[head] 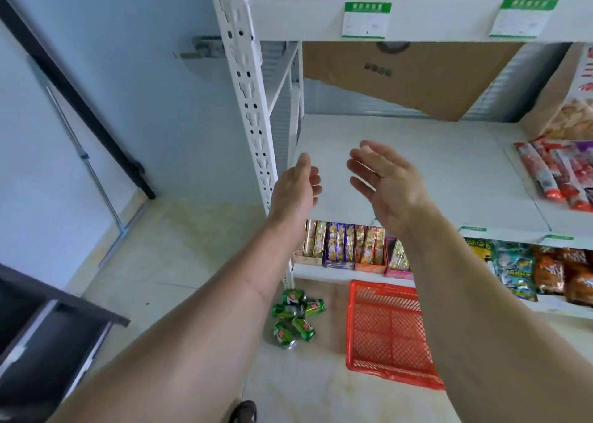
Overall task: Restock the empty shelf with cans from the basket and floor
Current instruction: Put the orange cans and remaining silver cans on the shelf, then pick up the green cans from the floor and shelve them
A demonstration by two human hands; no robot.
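Left hand (296, 188) and right hand (385, 182) raised before bare white shelf (433, 166), fingers relaxed, holding nothing; green cans (295, 316) lie beside red basket (388, 329) on floor.

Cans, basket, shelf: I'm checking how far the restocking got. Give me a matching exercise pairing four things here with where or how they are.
Things:
1. cans
2. basket
3. middle shelf
4. left hand

States:
A. red, on the floor, nothing visible inside
B. open, raised in front of the shelf
C. green, lying in a heap on the floor
D. white, its left part bare

Pairs: 1-C, 2-A, 3-D, 4-B
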